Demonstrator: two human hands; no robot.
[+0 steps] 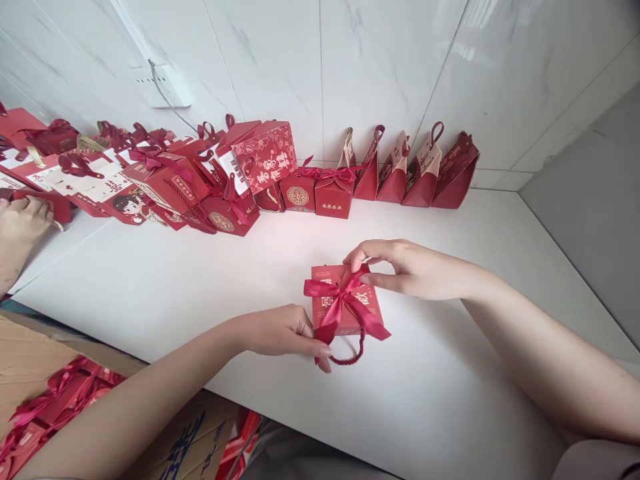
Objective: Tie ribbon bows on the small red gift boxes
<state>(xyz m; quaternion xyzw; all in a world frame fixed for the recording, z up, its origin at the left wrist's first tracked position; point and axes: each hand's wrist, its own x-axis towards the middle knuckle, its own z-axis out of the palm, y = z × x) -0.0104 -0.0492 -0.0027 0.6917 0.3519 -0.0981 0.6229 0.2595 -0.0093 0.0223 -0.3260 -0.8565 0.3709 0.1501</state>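
A red gift box [325,273] with white characters stands on the white table [250,267], a crimson satin bow [343,293] tied across its top. A dark red twisted cord handle [357,353] loops out from its near side. My left hand [285,331] pinches a ribbon tail at the box's near left corner, thumb and finger closed. At the far right corner, my right hand [400,267] has its thumb and fingertips closed on the bow's right loop.
Many red gift boxes [333,200] line the tiled wall, piled up on the left. Another person's hand [25,220] touches a box at the far left. Below the table's front edge, a cardboard box [30,340] holds more red ribboned boxes. A wall socket [163,87] has a cable.
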